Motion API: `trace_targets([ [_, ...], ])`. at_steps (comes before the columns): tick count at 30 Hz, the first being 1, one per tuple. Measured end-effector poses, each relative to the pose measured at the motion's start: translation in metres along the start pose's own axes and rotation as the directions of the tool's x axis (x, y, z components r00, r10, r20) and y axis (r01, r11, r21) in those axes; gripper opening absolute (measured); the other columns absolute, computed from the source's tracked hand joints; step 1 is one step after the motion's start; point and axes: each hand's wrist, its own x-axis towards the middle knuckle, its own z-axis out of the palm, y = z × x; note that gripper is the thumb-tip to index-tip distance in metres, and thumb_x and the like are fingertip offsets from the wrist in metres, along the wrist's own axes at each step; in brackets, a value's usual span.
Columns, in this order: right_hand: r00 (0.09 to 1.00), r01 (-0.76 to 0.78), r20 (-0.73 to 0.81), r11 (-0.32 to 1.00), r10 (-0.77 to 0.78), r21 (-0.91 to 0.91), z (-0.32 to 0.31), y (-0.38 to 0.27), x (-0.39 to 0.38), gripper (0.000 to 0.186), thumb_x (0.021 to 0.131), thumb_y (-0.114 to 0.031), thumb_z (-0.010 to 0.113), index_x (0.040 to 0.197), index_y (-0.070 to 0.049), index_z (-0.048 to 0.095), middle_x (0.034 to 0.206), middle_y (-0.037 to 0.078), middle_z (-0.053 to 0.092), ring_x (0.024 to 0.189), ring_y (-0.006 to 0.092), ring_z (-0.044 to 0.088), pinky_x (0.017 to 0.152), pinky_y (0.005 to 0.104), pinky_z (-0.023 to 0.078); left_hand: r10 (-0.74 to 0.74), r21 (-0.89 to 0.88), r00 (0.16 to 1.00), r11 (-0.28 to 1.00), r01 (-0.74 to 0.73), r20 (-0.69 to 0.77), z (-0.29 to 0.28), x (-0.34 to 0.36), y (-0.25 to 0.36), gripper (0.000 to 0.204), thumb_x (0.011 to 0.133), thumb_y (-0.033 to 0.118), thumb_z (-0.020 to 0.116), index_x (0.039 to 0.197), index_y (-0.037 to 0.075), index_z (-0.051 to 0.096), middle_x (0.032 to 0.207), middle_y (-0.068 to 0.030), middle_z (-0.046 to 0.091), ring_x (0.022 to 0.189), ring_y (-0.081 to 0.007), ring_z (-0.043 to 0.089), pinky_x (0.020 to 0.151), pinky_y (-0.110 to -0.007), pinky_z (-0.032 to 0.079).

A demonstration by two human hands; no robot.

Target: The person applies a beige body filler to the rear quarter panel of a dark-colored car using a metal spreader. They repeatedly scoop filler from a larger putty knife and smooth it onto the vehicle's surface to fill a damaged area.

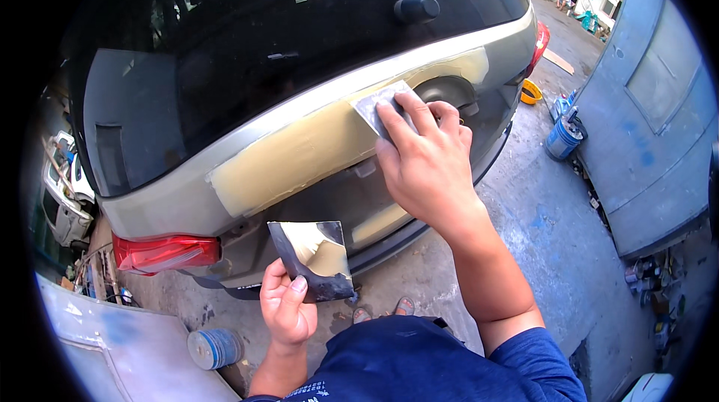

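My right hand (pixel 427 151) presses a thin grey putty spreader (pixel 378 106) against the car's tailgate, fingers spread over its face. Under and beside it runs a wide band of beige body filler (pixel 288 155) across the silver panel (pixel 168 207), below the dark rear window (pixel 247 72). Closer to me, my left hand (pixel 288 308) grips a dark square mixing board (pixel 329 286) by its lower left corner, the thumb on top. A smooth heap of beige filler (pixel 311 245) lies on that board. More filler covers the panel around the round recess to the right.
A red tail light (pixel 168 252) sits at the left corner of the car. Blue buckets (pixel 215 348) (pixel 563 138) stand on the concrete floor on both sides. At right are a yellow basin (pixel 531 92) and a large blue-grey metal panel (pixel 651 65); another panel (pixel 123 342) is at lower left.
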Motion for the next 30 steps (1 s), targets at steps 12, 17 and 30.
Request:
trace_targets([
  [12, 0.998, 0.028, -0.066, 0.997, -0.024, 0.067, 0.027, 0.001, -0.014, 0.046, 0.076, -0.019, 0.066, 0.121, -0.012, 0.059, 0.13, 0.008, 0.051, 0.114, 0.0374, 0.044, 0.087, 0.0473, 0.036, 0.005, 0.048, 1.0, 0.999, -0.005, -0.012, -0.001, -0.001, -0.003, 0.042, 0.084, 0.0, 0.051, 0.126, -0.007, 0.046, 0.121, -0.0189, 0.059, 0.113, -0.0253, 0.058, 0.103, -0.039, 0.042],
  [17, 0.991, 0.026, -0.137, 0.99, -0.008, 0.135, 0.045, 0.002, -0.039, 0.051, 0.07, -0.013, 0.071, 0.121, -0.013, 0.061, 0.129, 0.008, 0.051, 0.112, 0.0353, 0.046, 0.087, 0.0431, 0.039, 0.012, 0.074, 1.0, 0.997, -0.01, -0.017, -0.003, 0.0, -0.003, 0.041, 0.084, 0.0, 0.05, 0.125, -0.007, 0.046, 0.122, -0.0187, 0.058, 0.113, -0.0253, 0.057, 0.103, -0.039, 0.042],
  [30, 0.984, -0.019, -0.167, 0.979, 0.054, 0.203, 0.084, 0.009, -0.084, 0.055, 0.069, -0.014, 0.074, 0.123, -0.014, 0.061, 0.133, 0.009, 0.05, 0.118, 0.0352, 0.043, 0.094, 0.0443, 0.037, 0.038, 0.077, 0.998, 0.996, -0.035, -0.044, 0.003, 0.004, 0.003, 0.044, 0.085, 0.0, 0.048, 0.128, -0.005, 0.045, 0.126, -0.0169, 0.055, 0.119, -0.0258, 0.054, 0.105, -0.04, 0.04],
])
